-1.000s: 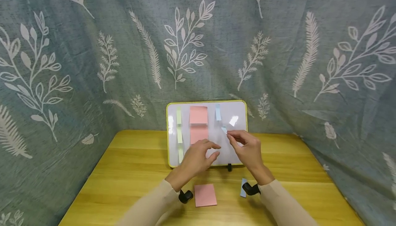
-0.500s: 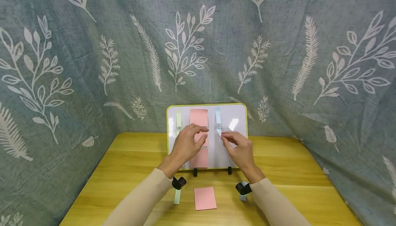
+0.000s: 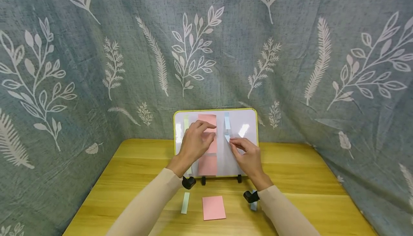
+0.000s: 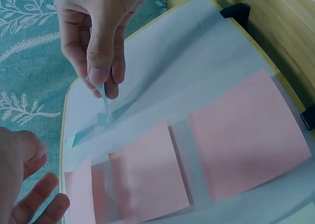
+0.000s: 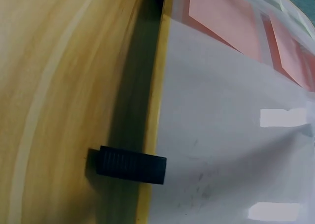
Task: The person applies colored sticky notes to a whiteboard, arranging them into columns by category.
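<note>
My right hand [image 3: 248, 157] pinches the lower end of a narrow blue sticky note [image 3: 227, 137] between thumb and fingertips. In the left wrist view, the upper end of that blue note [image 4: 103, 106] meets the whiteboard [image 4: 162, 81], and its lower part bends away from the surface. Another blue sticky note [image 3: 227, 121] is stuck just above it. My left hand [image 3: 195, 142] hovers before the pink sticky notes [image 3: 207, 164], fingers loosely bent, thumb apart, with nothing between them. It hides part of the green sticky notes [image 3: 186, 120]. The right wrist view shows neither hand.
The yellow-rimmed whiteboard leans on black stand feet [image 3: 239, 178] atop a wooden table [image 3: 300, 178]. In front lie a green strip pad [image 3: 185, 203], a pink pad [image 3: 214, 208] and a blue strip pad [image 3: 254, 206], partly behind the right wrist camera. A patterned curtain [image 3: 226, 49] surrounds the table.
My right hand has shifted left and slightly down, bringing the blue note under the upper one. My left hand has moved up and left, uncovering the lowest pink note and the green pad.
</note>
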### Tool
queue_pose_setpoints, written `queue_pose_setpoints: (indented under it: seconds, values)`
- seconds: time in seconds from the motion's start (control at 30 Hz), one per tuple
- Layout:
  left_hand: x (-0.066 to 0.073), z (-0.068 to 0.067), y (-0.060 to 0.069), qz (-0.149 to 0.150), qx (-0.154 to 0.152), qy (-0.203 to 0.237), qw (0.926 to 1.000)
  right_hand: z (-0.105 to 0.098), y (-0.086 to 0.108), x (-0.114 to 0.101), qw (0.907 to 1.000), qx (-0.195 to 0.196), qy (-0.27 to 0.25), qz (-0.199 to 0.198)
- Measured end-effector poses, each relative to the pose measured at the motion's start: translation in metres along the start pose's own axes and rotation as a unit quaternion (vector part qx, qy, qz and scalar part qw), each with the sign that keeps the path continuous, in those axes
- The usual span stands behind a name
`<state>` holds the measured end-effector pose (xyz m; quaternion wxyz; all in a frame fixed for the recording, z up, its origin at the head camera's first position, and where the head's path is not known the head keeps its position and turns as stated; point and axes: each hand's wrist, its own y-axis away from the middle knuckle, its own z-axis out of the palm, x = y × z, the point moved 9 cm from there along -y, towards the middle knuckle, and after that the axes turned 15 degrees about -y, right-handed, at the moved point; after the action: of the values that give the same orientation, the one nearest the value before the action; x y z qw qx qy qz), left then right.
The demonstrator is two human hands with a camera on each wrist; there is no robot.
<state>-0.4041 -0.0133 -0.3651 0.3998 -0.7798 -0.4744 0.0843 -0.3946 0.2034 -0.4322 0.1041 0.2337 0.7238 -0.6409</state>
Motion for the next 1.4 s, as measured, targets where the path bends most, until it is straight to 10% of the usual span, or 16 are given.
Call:
queue_pose_setpoints:
  seconds: [0.8, 1.4]
  values:
    - [0.008, 0.018, -0.025, 0.007, -0.023, -0.079, 0.9966, 0.002, 0.006, 0.006, 0.9998, 0.011, 0.015, -0.010]
    - [0.013, 0.068, -0.047, -0.010, -0.101, -0.223, 0.9694, 0.005, 0.008, 0.007, 0.9997, -0.008, 0.021, -0.002]
